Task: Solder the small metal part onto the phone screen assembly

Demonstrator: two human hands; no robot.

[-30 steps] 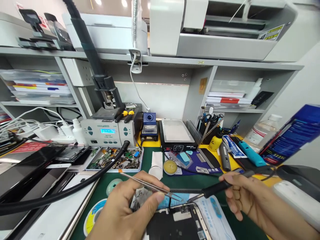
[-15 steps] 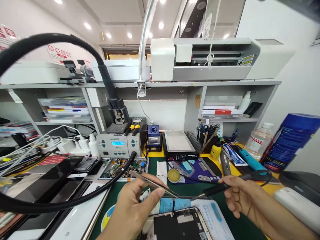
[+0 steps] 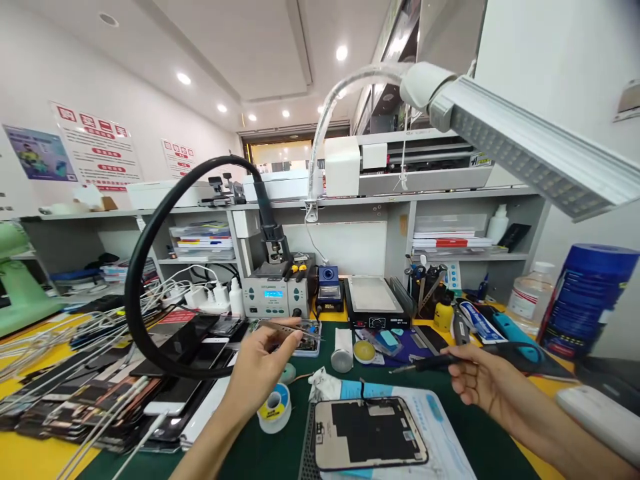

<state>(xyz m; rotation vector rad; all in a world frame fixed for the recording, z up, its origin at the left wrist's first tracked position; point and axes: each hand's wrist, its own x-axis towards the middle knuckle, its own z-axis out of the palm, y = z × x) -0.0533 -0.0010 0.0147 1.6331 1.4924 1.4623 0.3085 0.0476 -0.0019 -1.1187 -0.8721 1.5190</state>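
My left hand (image 3: 255, 363) is closed on metal tweezers (image 3: 309, 335), whose tips point right over the edge of a tray of circuit boards (image 3: 313, 345). A soldering iron (image 3: 433, 363) with a black handle is gripped in my right hand (image 3: 477, 380). Its tip points left, above the green mat. Between and below the hands, a phone screen (image 3: 370, 437) lies back side up on a white and blue packet (image 3: 443, 427), with a dark flex cable at its top edge. A solder spool (image 3: 283, 417) stands to the screen's left.
A small tin of yellow paste (image 3: 364, 352) sits behind the screen. Farther back are a hot-air station (image 3: 273, 293) and a hot plate (image 3: 377, 297). The station's black hose (image 3: 137, 287) loops on the left, near stacked phones (image 3: 185, 373). An LED lamp (image 3: 530, 140) hangs overhead at right.
The view has shifted, bringing in the lamp and more of the phone screen. My left hand has drawn the tweezers up and left, away from the iron's tip. Both tools remain held.
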